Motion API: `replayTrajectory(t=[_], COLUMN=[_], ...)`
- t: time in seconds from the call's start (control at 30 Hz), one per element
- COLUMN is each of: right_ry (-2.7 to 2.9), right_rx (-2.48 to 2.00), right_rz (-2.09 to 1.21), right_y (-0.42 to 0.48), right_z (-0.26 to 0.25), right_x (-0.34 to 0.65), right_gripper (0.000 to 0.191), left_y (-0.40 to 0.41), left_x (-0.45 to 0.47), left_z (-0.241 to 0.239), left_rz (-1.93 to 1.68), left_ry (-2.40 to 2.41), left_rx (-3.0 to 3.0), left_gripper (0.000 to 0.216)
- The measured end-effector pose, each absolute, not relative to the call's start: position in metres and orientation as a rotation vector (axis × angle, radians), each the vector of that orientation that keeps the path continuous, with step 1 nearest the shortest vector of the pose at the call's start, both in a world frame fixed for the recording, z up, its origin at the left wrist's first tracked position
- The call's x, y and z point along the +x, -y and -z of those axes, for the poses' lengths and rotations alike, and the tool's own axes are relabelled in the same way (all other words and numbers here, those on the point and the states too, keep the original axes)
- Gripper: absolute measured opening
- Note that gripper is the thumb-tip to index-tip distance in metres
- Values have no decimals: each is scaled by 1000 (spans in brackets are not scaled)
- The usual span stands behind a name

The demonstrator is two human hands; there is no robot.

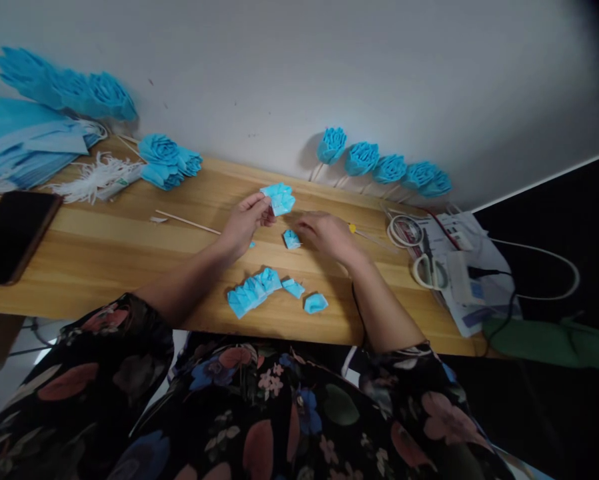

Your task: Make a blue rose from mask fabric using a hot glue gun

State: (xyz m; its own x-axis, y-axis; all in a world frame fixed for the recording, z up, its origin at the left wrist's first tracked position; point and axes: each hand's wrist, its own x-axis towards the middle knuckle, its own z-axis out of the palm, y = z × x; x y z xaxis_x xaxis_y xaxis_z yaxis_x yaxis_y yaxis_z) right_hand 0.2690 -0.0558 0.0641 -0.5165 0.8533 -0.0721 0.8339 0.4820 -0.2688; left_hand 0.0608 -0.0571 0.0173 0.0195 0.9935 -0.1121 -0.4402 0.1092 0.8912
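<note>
Pinched between the thumb and fingers of my left hand [249, 220] is a light-blue folded fabric piece [280, 199] with petal-like points, raised above the wooden table [104, 247]. My right hand [329, 233] is low over the wood, palm down, its fingertips blurred and partly hidden. Just left of those fingertips lies a small blue folded petal [292, 240]. Closer to me sit a row of joined blue petals [253, 292], a flat blue petal [293, 288] and a cupped blue petal [316, 303].
Blue fabric roses on sticks [362, 159] lean along the wall, with more roses [162, 159] at left. Blue masks [24, 147], white cords [97, 177] and a phone [17, 233] occupy the left side. Tape rolls [404, 230], scissors [429, 272] and a power strip [464, 277] lie right.
</note>
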Motion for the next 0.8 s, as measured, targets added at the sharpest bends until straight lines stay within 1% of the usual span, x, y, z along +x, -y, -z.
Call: replayTrajectory(t=[0.27,0.37,0.43,0.5,0.53,0.6,0.7,0.8], right_ry=[2781,2720,2550,2280,2136,1888,1670,1566], right_rx=[-1487,-1413,-1397,-1361,-1322,-1240,-1189,-1161], right_rz=[-469,-499,-628,-841,-927,-1027,-1069,-1082], right_y=[44,48,50,52,53,56,60,63], right_z=[-60,-56,-50,-43,-39,-35,-32,-34], right_x=[245,251,259,266,269,273,273,271], right_gripper=[17,15,11,7,8,17,26,30], left_y=[57,57,57,58,58,59,59,59], left_x=[59,59,59,60,61,62,63,63], left_z=[-20,-21,-21,-22,-22,-21,-19,-14], left_rz=[-1295,-1291,-1287,-1289,-1290,-1289,-1279,-1270], left_ry=[-936,-925,-930,-936,-934,-921,-912,-909], left_rx=[792,790,782,774,775,788,816,844], left_gripper=[24,25,24,23,22,22,21,21])
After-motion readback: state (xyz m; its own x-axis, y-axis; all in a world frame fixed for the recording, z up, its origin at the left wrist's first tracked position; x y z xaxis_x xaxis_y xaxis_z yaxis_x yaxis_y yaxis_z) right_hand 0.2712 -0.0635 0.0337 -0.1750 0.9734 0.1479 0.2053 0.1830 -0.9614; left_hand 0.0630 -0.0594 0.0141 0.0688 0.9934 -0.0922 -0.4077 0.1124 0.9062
